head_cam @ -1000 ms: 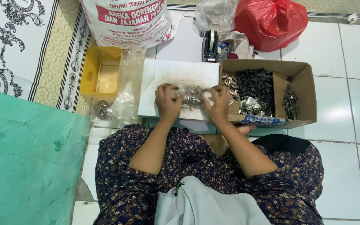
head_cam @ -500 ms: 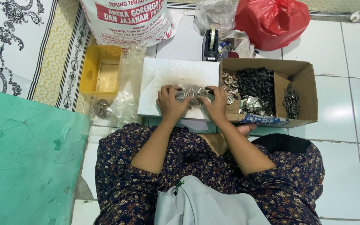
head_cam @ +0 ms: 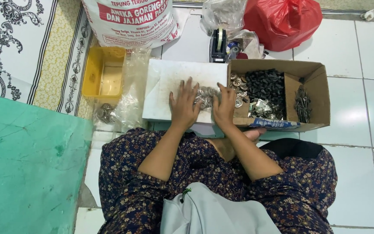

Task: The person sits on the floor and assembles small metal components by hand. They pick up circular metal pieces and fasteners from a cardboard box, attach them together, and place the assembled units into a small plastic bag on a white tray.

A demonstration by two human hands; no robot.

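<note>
From the head camera, looking down over the lap: the left hand lies palm down on the white board, fingers spread flat and gripping nothing. A second ago this hand was lifted and curled around a few small metal pieces; it has since dropped and flattened beside them. The right hand rests at the board's right edge, fingers bent over the same little heap. Whether it pinches any piece I cannot tell, since the fingertips hide the contact. It too has come down from a raised, cupped pose.

The metal pieces sit as a small shiny cluster on the board, between the two hands and touching the fingertips of both. The change suggests that pieces handled in the air have been laid down and are now being spread or gathered on the surface.

Just right of the board stands an open cardboard box with round metal discs in its left corner, a heap of dark parts in the middle, and thin pins in the right compartment. A yellow tray lies to the left, a tape dispenser behind the board, and a red bag further back.
</note>
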